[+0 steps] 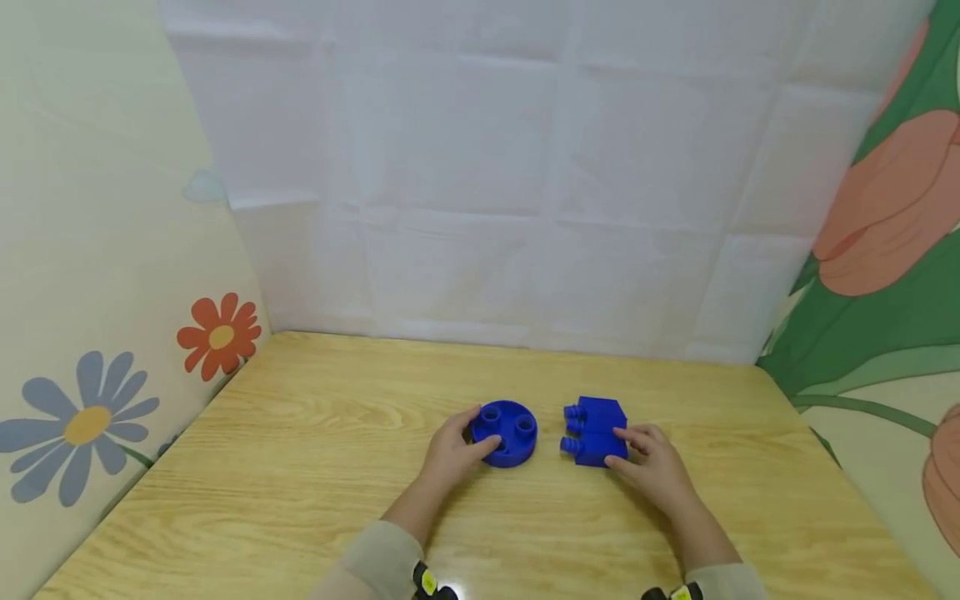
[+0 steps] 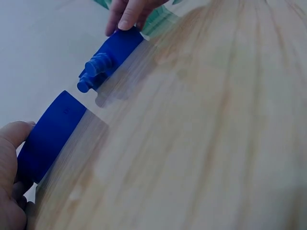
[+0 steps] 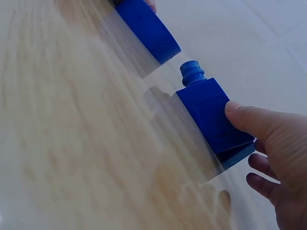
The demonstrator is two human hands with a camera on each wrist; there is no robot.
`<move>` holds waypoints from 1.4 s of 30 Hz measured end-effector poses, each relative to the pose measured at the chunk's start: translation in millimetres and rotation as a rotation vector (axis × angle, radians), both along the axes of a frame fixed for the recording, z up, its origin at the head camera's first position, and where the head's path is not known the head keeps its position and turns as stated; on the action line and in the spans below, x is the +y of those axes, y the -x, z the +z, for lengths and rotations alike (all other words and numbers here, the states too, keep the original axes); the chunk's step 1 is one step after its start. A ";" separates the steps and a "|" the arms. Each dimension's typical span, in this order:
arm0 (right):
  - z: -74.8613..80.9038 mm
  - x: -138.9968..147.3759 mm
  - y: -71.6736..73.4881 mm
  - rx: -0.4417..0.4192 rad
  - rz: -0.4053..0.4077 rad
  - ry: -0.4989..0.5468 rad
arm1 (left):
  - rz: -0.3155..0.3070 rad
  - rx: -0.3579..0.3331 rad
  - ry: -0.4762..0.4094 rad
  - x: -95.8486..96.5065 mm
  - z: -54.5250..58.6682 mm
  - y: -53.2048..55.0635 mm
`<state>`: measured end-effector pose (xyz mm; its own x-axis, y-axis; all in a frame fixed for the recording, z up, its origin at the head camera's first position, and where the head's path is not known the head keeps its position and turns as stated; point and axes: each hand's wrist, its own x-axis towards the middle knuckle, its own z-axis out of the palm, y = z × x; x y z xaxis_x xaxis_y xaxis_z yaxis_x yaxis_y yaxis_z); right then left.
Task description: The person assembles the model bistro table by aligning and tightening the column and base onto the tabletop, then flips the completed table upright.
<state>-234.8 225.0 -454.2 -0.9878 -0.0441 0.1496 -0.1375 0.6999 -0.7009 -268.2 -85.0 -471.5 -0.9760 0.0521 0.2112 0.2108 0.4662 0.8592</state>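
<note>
A round blue plastic piece (image 1: 514, 446) lies on the table, with two raised ring-shaped sockets showing on its top. My left hand (image 1: 452, 457) grips its left side, the thumb over the near part of the top. To the right of it, across a small gap, is a blue block (image 1: 602, 447) with ribbed pegs (image 1: 571, 447) that point left at the round piece. My right hand (image 1: 662, 473) holds the block at its right end; in the right wrist view the thumb (image 3: 247, 115) presses the block's near side. Fingers behind the block are partly hidden.
The wood-grain table (image 1: 300, 500) reaches back to a creased white cloth (image 1: 487, 183). Flower-printed cloth (image 1: 90, 275) hangs on the left, and a large tulip print (image 1: 892, 208) covers the right side.
</note>
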 end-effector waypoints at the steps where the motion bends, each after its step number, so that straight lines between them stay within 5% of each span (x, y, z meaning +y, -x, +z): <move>1: -0.2 0.4 -0.4 -0.001 0.000 0.002 | 0.000 0.000 -0.002 0.3 -0.2 0.0; 14: -2.1 -2.9 -7.0 0.003 -0.013 0.014 | 0.007 -0.036 0.004 -2.7 2.3 -2.0; 30: -7.8 -6.8 -5.6 -0.121 -0.052 0.053 | -0.015 -0.060 0.035 -3.0 4.0 -4.5; 42: 7.4 -23.8 -4.8 -0.103 -0.038 0.366 | -0.008 0.019 0.015 -3.1 3.1 -5.4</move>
